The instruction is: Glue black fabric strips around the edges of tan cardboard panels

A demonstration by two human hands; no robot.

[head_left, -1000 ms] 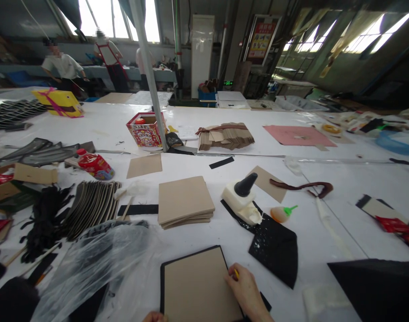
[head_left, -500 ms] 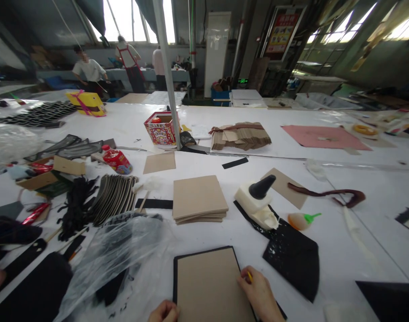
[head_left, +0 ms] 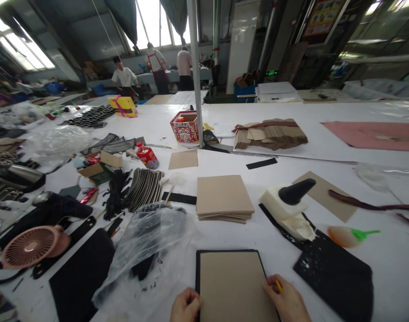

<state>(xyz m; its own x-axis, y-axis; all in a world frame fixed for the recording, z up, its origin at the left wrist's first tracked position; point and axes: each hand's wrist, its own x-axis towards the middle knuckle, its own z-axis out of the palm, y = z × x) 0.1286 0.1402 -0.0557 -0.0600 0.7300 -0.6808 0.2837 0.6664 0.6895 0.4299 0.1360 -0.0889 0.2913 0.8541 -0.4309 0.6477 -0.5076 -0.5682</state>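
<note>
Head view, left hand [head_left: 186, 306] half-curled at board [head_left: 236, 286], right hand [head_left: 287, 300] holding yellow stick [head_left: 279, 286]

the board [head_left: 234, 284] lies before the stack [head_left: 223, 194], right of the bag [head_left: 164, 228], left of the container [head_left: 273, 200].

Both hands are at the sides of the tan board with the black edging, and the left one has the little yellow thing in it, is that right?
Not quite: the head view shows the little yellow thing in the right hand, not the left hand. Both hands are at the sides of the tan board with the black edging.
</note>
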